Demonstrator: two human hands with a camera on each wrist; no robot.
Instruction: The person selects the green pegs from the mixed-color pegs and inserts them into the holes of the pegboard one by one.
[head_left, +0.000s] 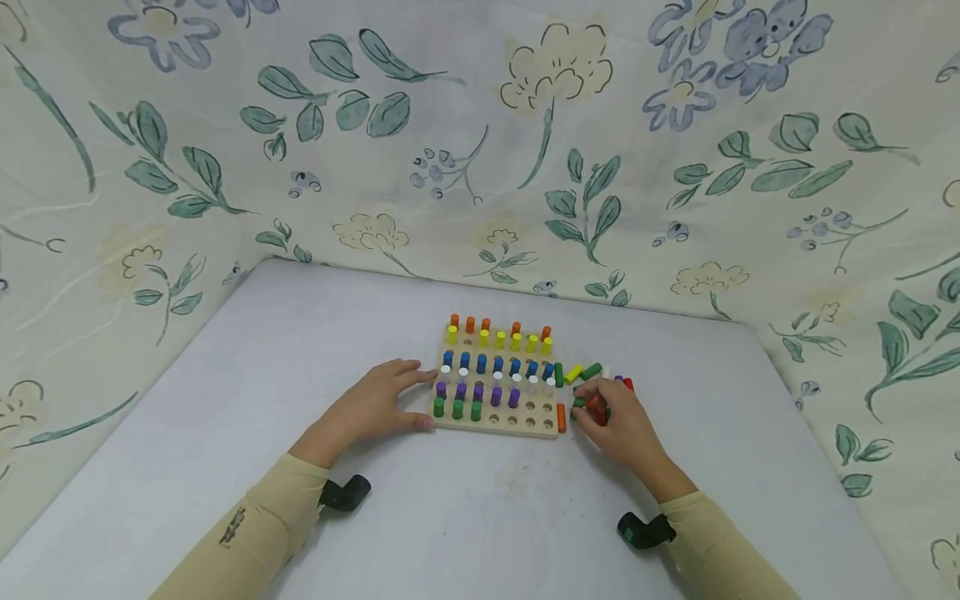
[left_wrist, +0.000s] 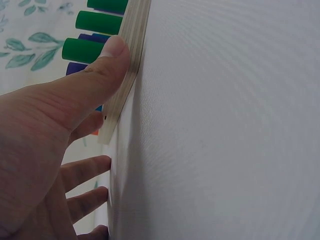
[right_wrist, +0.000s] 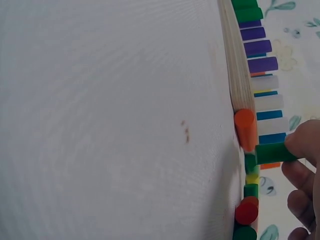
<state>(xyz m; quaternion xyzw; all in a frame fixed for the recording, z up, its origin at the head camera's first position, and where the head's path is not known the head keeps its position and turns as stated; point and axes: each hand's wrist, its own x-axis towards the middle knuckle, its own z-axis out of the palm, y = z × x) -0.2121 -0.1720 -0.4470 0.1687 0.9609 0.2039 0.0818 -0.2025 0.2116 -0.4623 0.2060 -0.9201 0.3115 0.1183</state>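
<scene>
Right wrist view alone confirms the right hand [right_wrist: 305, 175] pinching a green peg [right_wrist: 274, 153], while the left hand [head_left: 375, 408], fingers straight, steadies the wooden pegboard [head_left: 517, 427] at its left edge.

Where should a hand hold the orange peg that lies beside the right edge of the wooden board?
Probably at its middle, pinched across its round sides from above. The orange peg lies flat on the table, close against the wooden board, so its left side is blocked; top and right side stay free.

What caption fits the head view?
Left hand steadies a wooden pegboard while the right hand pinches a green peg among loose pegs.
</scene>
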